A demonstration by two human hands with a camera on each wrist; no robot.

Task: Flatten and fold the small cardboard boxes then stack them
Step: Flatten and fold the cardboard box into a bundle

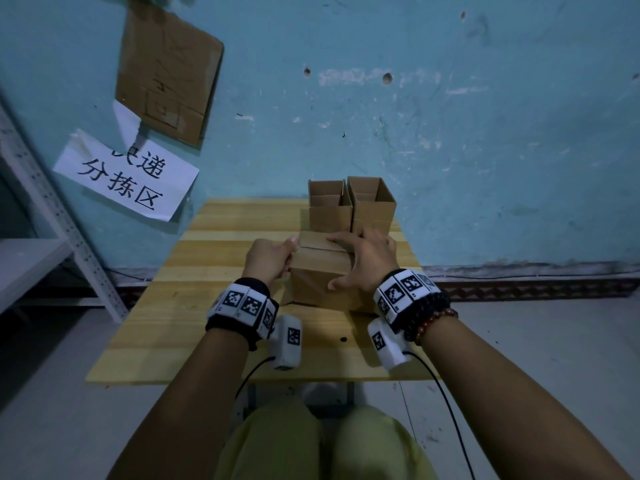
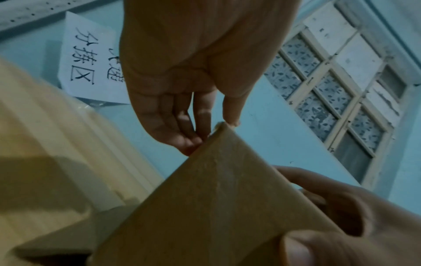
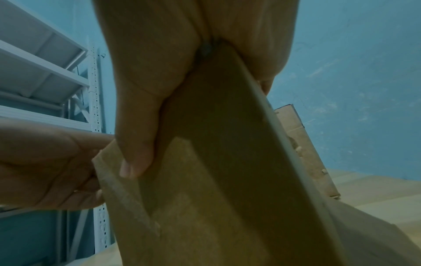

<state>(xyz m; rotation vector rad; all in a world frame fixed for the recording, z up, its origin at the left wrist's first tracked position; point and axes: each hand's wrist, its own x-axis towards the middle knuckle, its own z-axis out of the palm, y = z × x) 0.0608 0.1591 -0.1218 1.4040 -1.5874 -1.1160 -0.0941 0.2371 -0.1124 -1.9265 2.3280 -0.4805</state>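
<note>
A small brown cardboard box (image 1: 318, 275) stands in the middle of the wooden table (image 1: 207, 306). My left hand (image 1: 289, 256) pinches its upper left edge, thumb on top and fingertips (image 2: 191, 144) against the corner. My right hand (image 1: 349, 261) grips the box from the right, fingers spread over the top flaps and thumb (image 3: 136, 153) pressed on the front face. The wrist views show the same box (image 2: 216, 207) (image 3: 227, 189) close up. Two more boxes (image 1: 329, 206) (image 1: 372, 202) stand open side by side behind it.
The table stands against a blue wall (image 1: 485, 133) bearing a paper sign (image 1: 124, 178) and a cardboard sheet (image 1: 166, 74). A white metal shelf rack (image 1: 34, 244) is at the left. My knees (image 1: 311, 445) are under the table's near edge.
</note>
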